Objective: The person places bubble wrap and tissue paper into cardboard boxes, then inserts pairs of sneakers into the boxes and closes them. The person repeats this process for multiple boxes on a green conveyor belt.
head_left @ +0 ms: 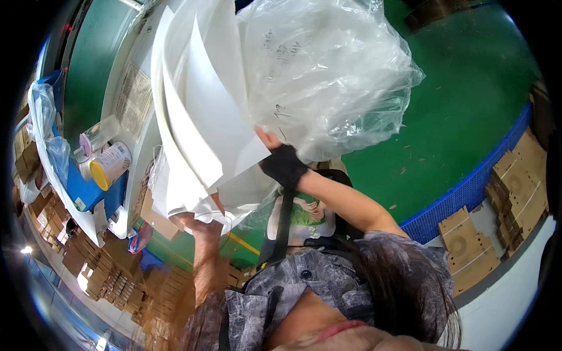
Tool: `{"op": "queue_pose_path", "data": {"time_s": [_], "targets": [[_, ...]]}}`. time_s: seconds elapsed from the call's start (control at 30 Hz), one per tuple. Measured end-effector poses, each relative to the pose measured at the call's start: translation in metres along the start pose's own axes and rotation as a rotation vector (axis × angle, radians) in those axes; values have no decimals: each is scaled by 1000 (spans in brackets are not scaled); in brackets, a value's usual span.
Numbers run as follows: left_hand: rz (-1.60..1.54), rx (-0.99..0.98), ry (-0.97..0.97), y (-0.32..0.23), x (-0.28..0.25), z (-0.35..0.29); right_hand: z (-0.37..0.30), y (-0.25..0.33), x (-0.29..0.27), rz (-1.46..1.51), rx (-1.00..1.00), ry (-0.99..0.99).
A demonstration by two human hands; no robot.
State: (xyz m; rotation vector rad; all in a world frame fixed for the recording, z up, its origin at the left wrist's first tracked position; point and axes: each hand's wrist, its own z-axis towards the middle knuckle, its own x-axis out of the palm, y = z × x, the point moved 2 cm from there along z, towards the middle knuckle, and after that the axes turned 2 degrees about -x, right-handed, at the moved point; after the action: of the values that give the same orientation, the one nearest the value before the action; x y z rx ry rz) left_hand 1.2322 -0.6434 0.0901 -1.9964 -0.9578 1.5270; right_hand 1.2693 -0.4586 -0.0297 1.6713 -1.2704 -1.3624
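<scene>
A stack of large, thin white sheets [216,99] stands in front of me, its upper layers curling over and fanning apart. At the lower end of the stack, my left hand [202,228] is closed on the gathered, bent edges. My right hand [284,164], in a black fingerless glove, grips the right-hand edge of an upper sheet near its corner. Part of its fingers is hidden by the sheet. Beside the sheets and partly behind them spreads a big crinkled clear plastic bag [339,76] with dark handwritten marks; its contents look white.
On the left runs a machine with a green belt [93,64]. Next to it are a yellow-lidded canister [111,167], a clear plastic cup [99,137] and a blue bin [82,190]. Flattened cardboard [468,248] lies at right behind a blue mesh barrier [451,205]. Stacked cartons [105,266] fill the lower left.
</scene>
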Motion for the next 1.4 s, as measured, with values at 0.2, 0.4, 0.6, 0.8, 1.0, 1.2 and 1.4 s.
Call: {"op": "queue_pose_path", "data": {"time_s": [0.2, 0.4, 0.6, 0.8, 1.0, 1.2, 1.4], "targets": [[1, 250, -61, -3, 2, -5, -14, -85, 31, -427, -58, 62], [-39, 287, -2, -49, 3, -8, 68, -54, 74, 254, 195, -150], [679, 652, 361, -80, 51, -13, 46, -71, 30, 128, 188, -174], [508, 502, 739, -81, 171, 3, -58, -137, -58, 159, 419, -276], [576, 842, 653, -56, 306, -18, -95, -95, -178, 449, 354, -774], [600, 913, 575, -79, 316, -17, -62, -184, -254, 437, 631, -1074], [630, 900, 565, -79, 320, -17, -9, -166, -299, 578, 441, -858]]}}
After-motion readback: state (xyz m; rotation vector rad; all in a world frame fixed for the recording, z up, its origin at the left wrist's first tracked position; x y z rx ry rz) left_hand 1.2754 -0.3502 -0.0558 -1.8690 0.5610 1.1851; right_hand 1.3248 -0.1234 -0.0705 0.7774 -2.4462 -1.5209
